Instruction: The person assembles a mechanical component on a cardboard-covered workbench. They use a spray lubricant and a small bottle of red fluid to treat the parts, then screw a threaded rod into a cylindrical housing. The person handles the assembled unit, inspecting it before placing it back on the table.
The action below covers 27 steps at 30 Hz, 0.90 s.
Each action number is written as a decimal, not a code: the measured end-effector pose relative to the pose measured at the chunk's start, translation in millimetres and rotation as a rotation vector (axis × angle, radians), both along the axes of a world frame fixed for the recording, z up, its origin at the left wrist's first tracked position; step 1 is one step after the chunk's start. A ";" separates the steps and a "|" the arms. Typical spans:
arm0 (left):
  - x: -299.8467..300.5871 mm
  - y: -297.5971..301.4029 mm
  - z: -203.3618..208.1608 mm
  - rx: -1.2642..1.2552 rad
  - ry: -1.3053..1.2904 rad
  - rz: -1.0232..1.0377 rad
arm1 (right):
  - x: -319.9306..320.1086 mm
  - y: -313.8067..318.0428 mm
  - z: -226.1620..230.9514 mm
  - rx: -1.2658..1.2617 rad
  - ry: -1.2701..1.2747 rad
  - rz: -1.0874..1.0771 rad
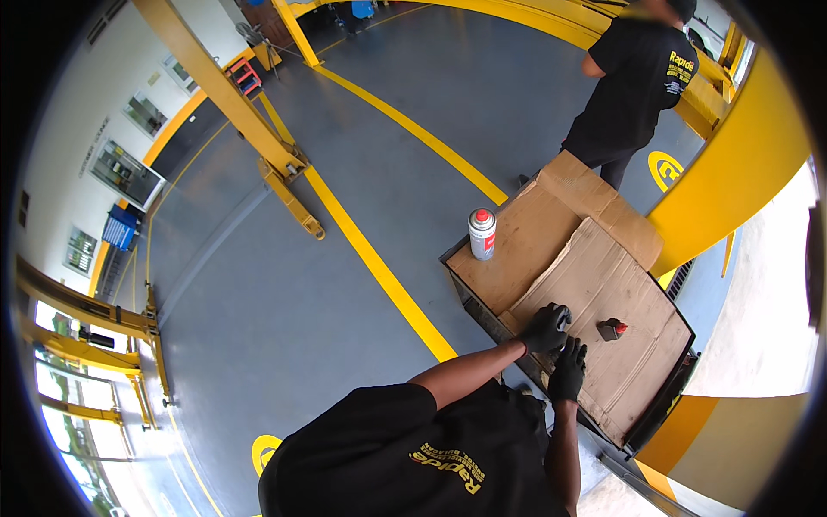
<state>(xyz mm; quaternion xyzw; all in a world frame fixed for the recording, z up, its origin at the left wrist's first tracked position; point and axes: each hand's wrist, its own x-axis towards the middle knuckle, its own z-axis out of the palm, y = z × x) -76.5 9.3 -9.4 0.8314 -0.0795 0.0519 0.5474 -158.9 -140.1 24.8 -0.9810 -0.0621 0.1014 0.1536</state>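
Note:
Both hands wear black gloves and are close together over the near edge of a cardboard-covered cart top. My left hand [544, 328] is closed, its fingers curled around something small and pale that I cannot make out. Just nearer to me, my right hand [567, 372] has its fingers bent toward the left hand, closed on something too small or hidden to name. To the right of the hands, a small black part with a red piece [612, 329] lies on the cardboard sheet [594, 276]. A white and grey spray can with a red top [482, 234] stands upright at the cart's far left corner.
The dark cart [478, 306] has a raised rim. Beyond it stands another person in a black shirt [633, 82], turned away. A thick yellow post [741, 189] rises at the right. Yellow lift columns [215, 77] and a blue tool cabinet [121, 227] are farther left.

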 end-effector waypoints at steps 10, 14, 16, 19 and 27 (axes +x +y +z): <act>13.3 4.1 -2.6 0.040 0.080 -0.089 | 4.9 -1.4 -13.3 -0.147 -0.225 0.017; 13.4 7.9 3.3 -0.022 0.061 -0.141 | 25.4 -34.3 -10.0 -0.038 -0.267 -0.058; 10.5 9.7 3.4 -0.055 0.059 -0.145 | 19.0 -38.9 -5.5 0.086 -0.296 -0.146; 10.6 7.6 10.6 0.021 0.116 -0.183 | 4.3 -26.9 -15.9 0.021 -0.246 -0.045; 11.8 8.6 1.3 -0.010 0.047 -0.167 | -32.8 23.5 -14.1 -0.195 -0.154 -0.109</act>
